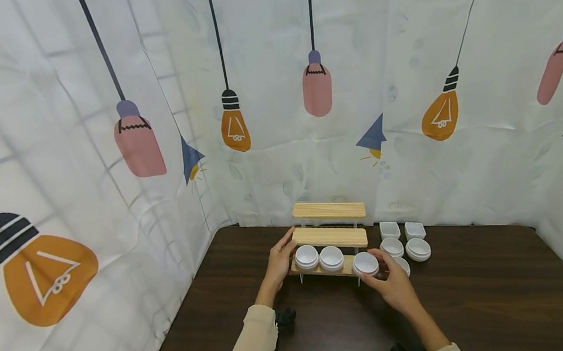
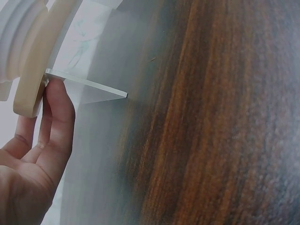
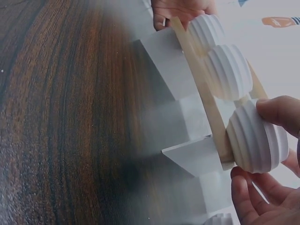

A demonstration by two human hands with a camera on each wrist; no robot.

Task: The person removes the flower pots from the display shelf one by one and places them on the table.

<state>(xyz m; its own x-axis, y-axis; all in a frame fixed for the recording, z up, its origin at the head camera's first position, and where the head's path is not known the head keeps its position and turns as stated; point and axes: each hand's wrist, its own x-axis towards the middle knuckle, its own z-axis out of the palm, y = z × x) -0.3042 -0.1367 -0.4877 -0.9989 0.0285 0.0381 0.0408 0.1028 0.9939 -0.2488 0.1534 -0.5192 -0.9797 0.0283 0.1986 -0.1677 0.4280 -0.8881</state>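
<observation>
My right hand [image 1: 395, 286] holds a round white ridged bowl [image 3: 257, 138] at the right end of the lowest shelf [image 1: 342, 268], thumb on one side and fingers on the other. Two more white bowls, a left one [image 1: 307, 256] and a middle one [image 1: 331, 258], sit side by side on that same shelf. The shelf belongs to a wooden tiered stand [image 1: 330, 237] with clear legs. My left hand [image 1: 278, 263] grips the stand's left end, its fingertips at the board edge beside a clear leg [image 2: 89, 83].
To the stand's right are two small square white dishes, one left [image 1: 389, 229] and one right [image 1: 414, 230]. In front of them stand several round white bowls [image 1: 418, 249], one partly behind my right hand. The stand's top shelf [image 1: 329, 210] is near the curtain [image 1: 281, 170] behind the dark wooden table [image 1: 476, 292].
</observation>
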